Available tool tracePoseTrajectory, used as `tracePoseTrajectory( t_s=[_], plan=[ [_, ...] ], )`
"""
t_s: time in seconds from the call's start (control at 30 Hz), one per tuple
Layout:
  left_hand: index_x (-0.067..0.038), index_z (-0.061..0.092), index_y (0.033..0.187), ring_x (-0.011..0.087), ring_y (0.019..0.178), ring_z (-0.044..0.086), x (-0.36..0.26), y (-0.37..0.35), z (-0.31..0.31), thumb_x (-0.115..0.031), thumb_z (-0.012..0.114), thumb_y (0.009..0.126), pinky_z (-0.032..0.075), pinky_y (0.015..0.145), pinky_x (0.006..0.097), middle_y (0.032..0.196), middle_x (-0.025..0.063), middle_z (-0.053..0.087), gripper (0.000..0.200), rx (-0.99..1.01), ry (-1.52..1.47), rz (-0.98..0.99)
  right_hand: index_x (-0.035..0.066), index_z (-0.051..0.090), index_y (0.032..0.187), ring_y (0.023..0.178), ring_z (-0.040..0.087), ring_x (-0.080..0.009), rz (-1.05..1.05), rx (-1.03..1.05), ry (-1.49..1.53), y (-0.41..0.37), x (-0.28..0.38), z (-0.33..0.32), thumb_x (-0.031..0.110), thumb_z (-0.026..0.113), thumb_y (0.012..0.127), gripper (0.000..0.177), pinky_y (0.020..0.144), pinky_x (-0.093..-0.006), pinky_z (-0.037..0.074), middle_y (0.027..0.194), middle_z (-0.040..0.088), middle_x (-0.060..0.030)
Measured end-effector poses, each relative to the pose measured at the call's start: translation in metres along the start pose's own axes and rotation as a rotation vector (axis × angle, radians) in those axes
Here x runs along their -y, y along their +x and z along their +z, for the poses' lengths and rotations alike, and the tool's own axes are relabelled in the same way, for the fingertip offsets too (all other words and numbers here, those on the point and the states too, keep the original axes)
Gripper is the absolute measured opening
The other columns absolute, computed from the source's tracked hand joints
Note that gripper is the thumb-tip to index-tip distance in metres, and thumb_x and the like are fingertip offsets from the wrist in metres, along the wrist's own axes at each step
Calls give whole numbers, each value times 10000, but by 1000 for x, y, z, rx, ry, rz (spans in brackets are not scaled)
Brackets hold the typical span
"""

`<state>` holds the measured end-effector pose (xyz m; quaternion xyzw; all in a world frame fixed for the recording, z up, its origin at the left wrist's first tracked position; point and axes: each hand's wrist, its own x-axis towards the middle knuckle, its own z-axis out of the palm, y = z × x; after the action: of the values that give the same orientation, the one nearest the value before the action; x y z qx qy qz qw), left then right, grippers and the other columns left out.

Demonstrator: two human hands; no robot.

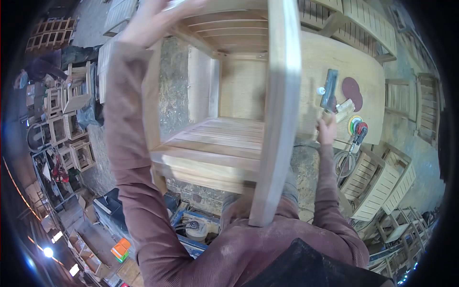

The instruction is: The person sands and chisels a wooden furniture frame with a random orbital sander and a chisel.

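A wooden chair frame point(210, 160) with a slatted seat stands tilted in front of me, one thick leg point(279, 110) pointing toward my body. At the top edge, my left hand point(155, 19) grips the chair's upper part; its fingertips are partly cut off and blurred. My right hand point(327, 128) is closed round the handle of a tool with a long dark grey head point(329, 90), whose exact kind I cannot make out. That tool is over the pale board table, right of the chair. Beside it are dark red sanding discs point(352, 93) and a small wooden piece point(344, 110).
The pale table point(370, 57) bears a red and black sander point(359, 129) with a hose. Slatted wooden furniture point(382, 179) stands at right and behind the table. Chair frames point(71, 129) are stacked at left, near another person point(45, 69). A machine point(196, 229) is by my legs.
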<state>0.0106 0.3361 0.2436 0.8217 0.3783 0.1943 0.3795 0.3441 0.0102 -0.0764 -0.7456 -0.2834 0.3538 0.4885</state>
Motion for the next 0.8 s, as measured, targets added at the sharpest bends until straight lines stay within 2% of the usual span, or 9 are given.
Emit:
tracePoseTrajectory(
  t_s=[0.07,0.2,0.3,0.33,0.43,0.5,0.57,0.63,0.8],
  plan=[
    [-52,459,1300,226,1182,463,15,-42,-50,-275,564,897,363,988,326,1273,116,500,472,-107,381,-9,16,392,1262,520,452,-68,242,-34,21,-17,48,-25,185,600,844,498,416,-219,372,693,491,8],
    [-60,515,1230,219,1134,513,181,-114,-91,-185,560,873,398,971,338,1218,125,550,381,-307,75,-234,45,437,1192,464,411,-56,68,-96,206,-48,124,-32,280,554,902,392,381,-195,335,669,471,18],
    [-62,486,1240,259,1145,511,314,-161,-28,-140,549,851,399,975,354,1235,150,537,402,-48,-12,-445,43,500,1060,542,447,-66,16,-109,157,-92,223,15,282,559,901,293,449,-186,351,730,463,-4],
    [-67,468,1263,265,1146,512,290,-171,-2,-129,531,854,399,975,351,1237,163,536,418,1,-287,-668,34,511,1043,576,449,-63,-12,-123,130,-98,236,29,271,576,895,287,492,-184,359,749,468,1],
    [-57,469,1265,333,1098,542,436,-191,108,-152,527,843,429,941,379,1181,216,554,436,309,249,-385,11,541,988,695,457,-56,-137,-205,-48,-113,275,74,235,630,870,268,626,-182,377,823,506,9],
    [-62,435,1303,325,1164,492,407,-199,111,-146,489,859,399,978,373,1244,197,517,455,438,243,-451,0,555,974,770,498,-74,-177,-210,-145,-117,278,82,231,660,852,282,695,-209,410,870,541,-16],
    [-102,377,1355,322,1197,467,459,-197,165,-114,443,884,374,1006,375,1295,179,485,476,423,261,-507,-2,566,965,757,512,-77,-208,-229,-407,-123,283,87,242,652,859,279,678,-224,429,858,563,-28],
    [-168,342,1377,321,1195,472,439,-192,163,-88,442,883,380,1002,392,1316,178,466,510,390,141,-766,-2,571,961,749,516,-79,-222,-286,-415,-128,288,100,258,636,871,283,667,-229,434,854,574,-32],
    [-204,309,1395,330,1223,440,397,-164,122,-127,434,901,356,1010,457,1324,169,440,516,531,265,-673,7,580,948,749,525,-78,-183,-363,-492,-124,285,98,325,561,915,320,661,-235,441,855,594,-32]
  ],
)
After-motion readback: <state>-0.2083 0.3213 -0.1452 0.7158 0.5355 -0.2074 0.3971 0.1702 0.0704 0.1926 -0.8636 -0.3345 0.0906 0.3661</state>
